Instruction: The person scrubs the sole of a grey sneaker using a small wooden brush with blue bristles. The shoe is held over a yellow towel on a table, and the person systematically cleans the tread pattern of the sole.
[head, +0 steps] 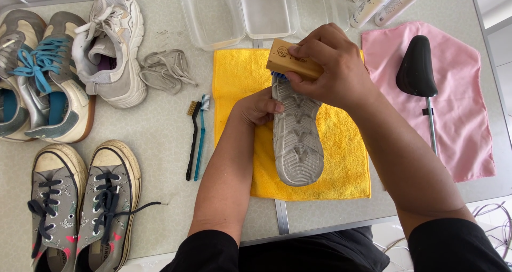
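Scrubbing an upturned shoe sole at the desk's middle

The right hand point(333, 64) is gripping the wooden brush point(290, 60) on the grey shoe point(296, 136); the left hand point(258, 108) is clasping its side over the yellow towel point(237, 74). Keeping bristles flat should help.

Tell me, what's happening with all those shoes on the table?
A person is scrubbing a shoe. The right hand presses a wooden brush with blue bristles onto the grey sole of an upturned shoe, while the left hand steadies it from the side. The shoe lies over a yellow towel. Its partner, a white sneaker, sits unlaced at the left, with loose laces beside it.
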